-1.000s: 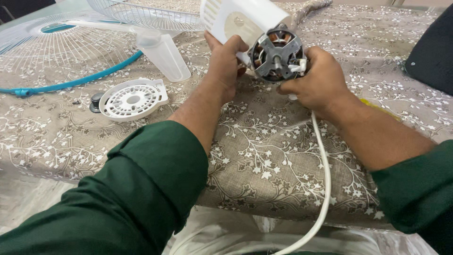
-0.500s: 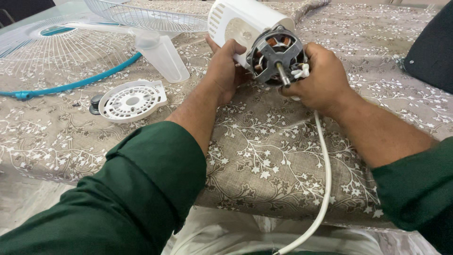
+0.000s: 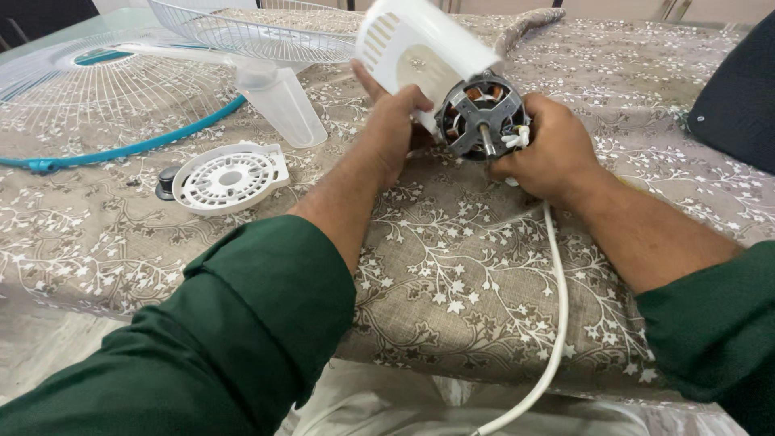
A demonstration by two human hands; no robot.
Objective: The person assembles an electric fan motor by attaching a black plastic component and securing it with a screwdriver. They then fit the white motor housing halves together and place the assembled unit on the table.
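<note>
A fan motor [image 3: 482, 115] with a grey metal frame, copper windings and a bare shaft faces me above the table. Its back end sits inside a white plastic housing [image 3: 421, 50] that tilts up and away. My left hand [image 3: 392, 129] grips the housing from below on the left. My right hand [image 3: 550, 152] holds the motor's right side, where white wires come out. A white power cable [image 3: 557, 307] runs from under my right hand down over the table's front edge.
A round white vented cover [image 3: 228, 175] and a dark knob [image 3: 166, 181] lie to the left. Behind them are a translucent fan blade [image 3: 278, 97], white wire grilles [image 3: 97, 89] and a blue rim [image 3: 129, 144]. A dark cushion [image 3: 736, 89] sits at right. A patterned cloth [image 3: 452, 266] covers the table.
Both hands have shifted the motor and housing slightly right and down, and the housing now tilts more steeply upward. The grip of each hand is unchanged.
</note>
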